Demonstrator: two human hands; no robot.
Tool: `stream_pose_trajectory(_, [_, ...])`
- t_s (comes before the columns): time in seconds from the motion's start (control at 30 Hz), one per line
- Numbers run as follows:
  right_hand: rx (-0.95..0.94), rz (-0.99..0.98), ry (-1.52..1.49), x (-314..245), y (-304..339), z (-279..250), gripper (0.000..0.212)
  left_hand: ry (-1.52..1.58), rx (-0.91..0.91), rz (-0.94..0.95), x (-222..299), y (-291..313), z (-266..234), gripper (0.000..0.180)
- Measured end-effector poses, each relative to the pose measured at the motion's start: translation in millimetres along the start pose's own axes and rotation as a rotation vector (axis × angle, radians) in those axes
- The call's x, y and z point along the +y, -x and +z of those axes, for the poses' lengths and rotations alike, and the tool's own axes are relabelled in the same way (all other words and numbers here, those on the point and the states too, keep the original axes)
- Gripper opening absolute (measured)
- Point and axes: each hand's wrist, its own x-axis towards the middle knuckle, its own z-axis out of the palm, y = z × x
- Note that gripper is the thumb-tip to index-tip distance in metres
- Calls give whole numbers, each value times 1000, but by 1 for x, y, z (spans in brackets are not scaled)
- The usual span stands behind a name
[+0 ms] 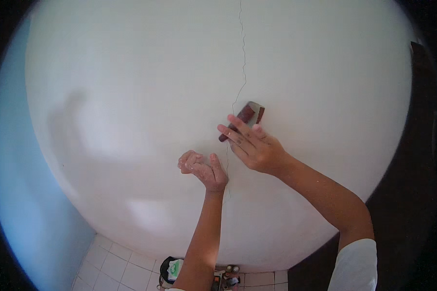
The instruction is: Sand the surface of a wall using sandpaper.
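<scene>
A curled piece of reddish-brown sandpaper [245,115] lies against the white wall, across a thin crack [243,53] that runs down it. My right hand [257,148] holds the sandpaper, fingers stretched along it and thumb at its right side. Lower and to the left, my left hand [206,169] is raised in front of the wall. Its fingers are loosely bent, the thumb stands apart from them, and nothing shows between them. Pale dust coats this hand. The crack continues down beside the left wrist.
A blue wall [14,160] meets the white wall [131,97] at the left. Along the right runs a dark brown surface [398,208]. Below are white floor tiles [114,264], a black bag [166,266] with a white-and-green packet, and several small items, including two small jars [232,268].
</scene>
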Motion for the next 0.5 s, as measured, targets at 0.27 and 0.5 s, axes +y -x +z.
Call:
stream_pose_trajectory(0.27, [-20,-126,6,-8,12,-1,17,-17,28,-13,-4,1,1,26])
stream_pose_trajectory(0.5, [-93,-114,-45,-8,20,-13,14,20,37,-29,0,5,4,26])
